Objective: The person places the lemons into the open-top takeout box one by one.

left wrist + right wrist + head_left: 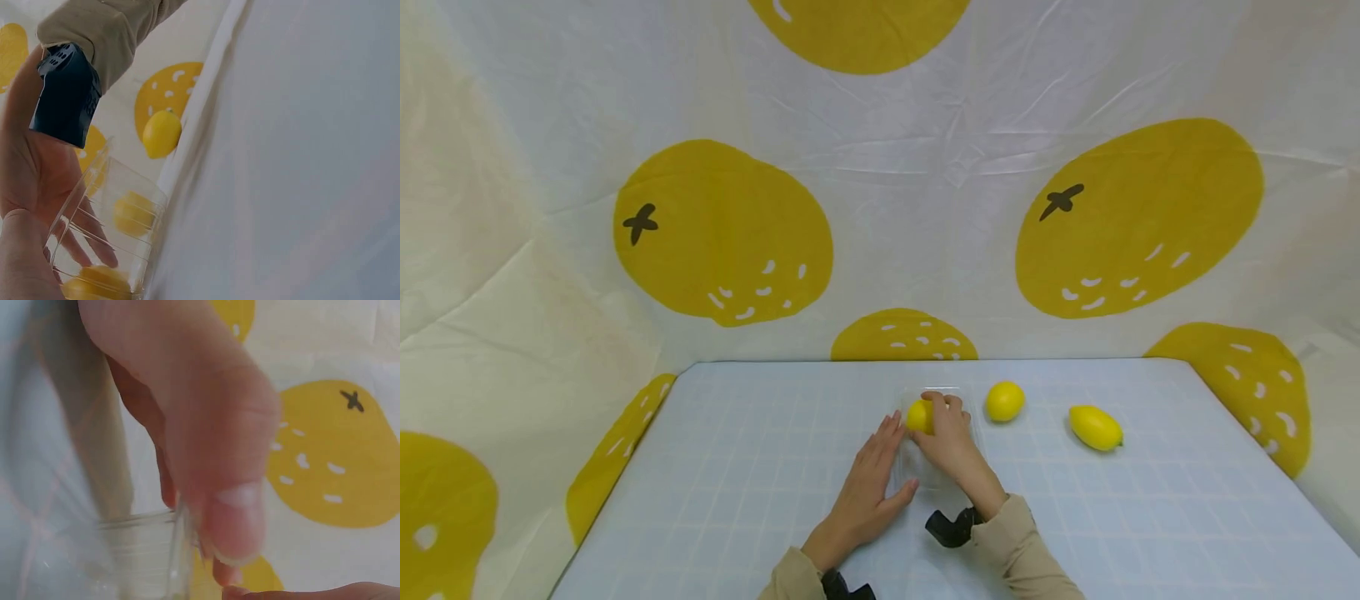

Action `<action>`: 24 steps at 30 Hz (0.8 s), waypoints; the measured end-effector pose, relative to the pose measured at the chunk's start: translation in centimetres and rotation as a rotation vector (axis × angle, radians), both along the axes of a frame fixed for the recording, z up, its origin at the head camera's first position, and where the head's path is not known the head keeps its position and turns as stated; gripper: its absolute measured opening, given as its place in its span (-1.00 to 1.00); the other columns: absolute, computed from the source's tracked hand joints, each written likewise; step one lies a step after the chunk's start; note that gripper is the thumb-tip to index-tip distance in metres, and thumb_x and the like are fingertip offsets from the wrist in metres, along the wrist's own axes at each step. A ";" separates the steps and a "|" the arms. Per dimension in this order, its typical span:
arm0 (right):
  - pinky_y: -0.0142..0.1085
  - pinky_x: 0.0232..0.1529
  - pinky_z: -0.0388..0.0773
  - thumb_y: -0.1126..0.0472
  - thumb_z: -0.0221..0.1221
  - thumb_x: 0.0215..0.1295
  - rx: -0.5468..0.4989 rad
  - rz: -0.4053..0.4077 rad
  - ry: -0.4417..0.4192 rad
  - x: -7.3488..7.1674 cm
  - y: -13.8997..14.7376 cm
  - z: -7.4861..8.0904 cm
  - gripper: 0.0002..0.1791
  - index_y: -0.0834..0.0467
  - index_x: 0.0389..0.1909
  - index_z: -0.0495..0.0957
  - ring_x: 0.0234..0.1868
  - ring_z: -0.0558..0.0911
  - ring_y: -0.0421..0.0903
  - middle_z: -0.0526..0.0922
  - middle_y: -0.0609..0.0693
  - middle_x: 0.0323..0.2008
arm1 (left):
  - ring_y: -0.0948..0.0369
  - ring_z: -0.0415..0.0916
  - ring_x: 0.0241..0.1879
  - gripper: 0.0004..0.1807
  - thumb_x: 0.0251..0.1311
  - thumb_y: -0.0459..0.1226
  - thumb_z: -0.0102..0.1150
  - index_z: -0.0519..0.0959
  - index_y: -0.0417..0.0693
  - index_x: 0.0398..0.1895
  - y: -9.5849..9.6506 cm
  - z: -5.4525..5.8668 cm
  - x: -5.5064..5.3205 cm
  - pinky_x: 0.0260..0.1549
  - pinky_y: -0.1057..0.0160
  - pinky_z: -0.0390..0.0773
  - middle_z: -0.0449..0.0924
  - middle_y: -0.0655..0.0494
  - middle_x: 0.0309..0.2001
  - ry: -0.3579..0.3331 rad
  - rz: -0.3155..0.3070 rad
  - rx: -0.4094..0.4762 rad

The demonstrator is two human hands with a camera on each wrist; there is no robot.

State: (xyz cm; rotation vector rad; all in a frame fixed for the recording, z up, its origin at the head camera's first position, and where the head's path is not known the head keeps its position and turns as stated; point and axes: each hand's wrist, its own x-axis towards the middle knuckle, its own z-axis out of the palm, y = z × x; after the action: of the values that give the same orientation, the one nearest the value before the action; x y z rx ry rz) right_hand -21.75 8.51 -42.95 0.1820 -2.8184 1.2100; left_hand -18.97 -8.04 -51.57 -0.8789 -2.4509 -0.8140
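A clear plastic box [934,477] stands on the table, its far end partly hidden by the hands. My right hand [953,443] reaches over it and holds a yellow lemon [919,417] at that far end, thumb on the near side and fingers over the top. Through the box wall in the left wrist view, the held lemon [97,284] shows low down beside the fingertips. Along the box's left side lies my left hand [867,487], its fingers straight and its thumb apart, fingertips close by the lemon.
Right of the box lies a second lemon [1004,402], with a third lemon [1096,428] farther right. A pale checked cloth [737,475] covers the table. Behind hangs a white curtain [925,208] printed with big yellow fruit.
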 end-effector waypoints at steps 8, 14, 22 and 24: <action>0.27 0.14 0.40 0.29 0.33 0.20 -0.013 0.078 0.013 1.1 1.7 2.4 -0.39 0.33 0.26 0.38 0.18 0.38 0.41 0.31 0.45 0.24 | 0.00 -0.04 0.52 -0.20 0.34 0.00 0.07 0.11 -0.18 0.53 -0.1 0.1 0.0 0.30 -0.25 0.22 -0.01 -0.07 0.56 -0.013 -0.001 0.008; 0.15 0.14 0.50 0.25 0.26 0.32 -0.092 0.136 0.039 1.4 4.5 4.2 -0.44 0.30 0.30 0.37 0.19 0.46 0.30 0.38 0.35 0.26 | 0.01 -0.05 0.53 -0.20 0.34 0.00 0.07 0.12 -0.20 0.52 -0.1 0.0 0.1 0.31 -0.26 0.20 -0.03 -0.04 0.57 -0.027 -0.005 0.018; -0.28 0.11 0.56 0.14 0.19 0.42 -0.266 0.095 0.142 0.8 11.0 5.2 -0.56 0.22 0.23 0.44 0.15 0.57 0.09 0.52 0.14 0.19 | 0.04 -0.08 0.54 -0.19 0.36 0.01 0.04 0.09 -0.20 0.54 0.1 0.1 0.1 0.35 -0.19 0.18 -0.07 -0.02 0.58 -0.039 -0.002 0.000; -0.44 0.08 0.53 0.17 0.16 0.44 -0.331 0.100 0.204 0.7 12.9 4.9 -0.60 0.26 0.21 0.46 0.10 0.59 -0.03 0.56 0.10 0.13 | 0.06 -0.11 0.54 -0.19 0.36 0.01 0.04 0.07 -0.18 0.55 0.1 0.2 0.1 0.36 -0.18 0.15 -0.10 0.00 0.59 -0.054 0.000 -0.002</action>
State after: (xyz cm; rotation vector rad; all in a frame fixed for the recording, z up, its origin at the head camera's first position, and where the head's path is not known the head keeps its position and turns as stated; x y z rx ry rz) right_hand -21.09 21.38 -38.03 0.4025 -2.4212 1.5582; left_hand -18.82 -7.96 -51.42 -0.8685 -2.4985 -0.8466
